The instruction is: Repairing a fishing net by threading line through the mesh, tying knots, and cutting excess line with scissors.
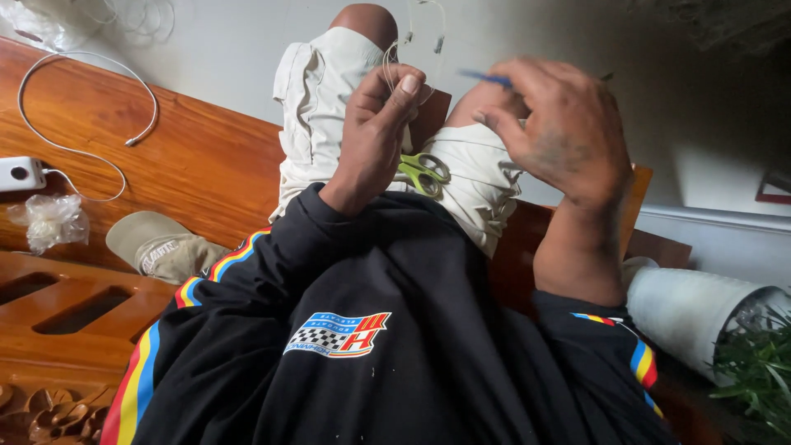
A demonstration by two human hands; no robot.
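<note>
My left hand is raised over my lap and pinches thin white cord between thumb and fingers; the cord loops upward past my knee. My right hand is curled at the right, gripping a thin blue stick-like tool whose tip pokes out to the left. What kind of tool it is I cannot tell. Small scissors with green handles lie on my beige shorts, just below my left hand. I wear a black jacket with striped sleeves.
I sit on a wooden bench. On it lie a white cable, a white plug block, a crumpled plastic bag and a beige cap. A white pot with a green plant stands at the right.
</note>
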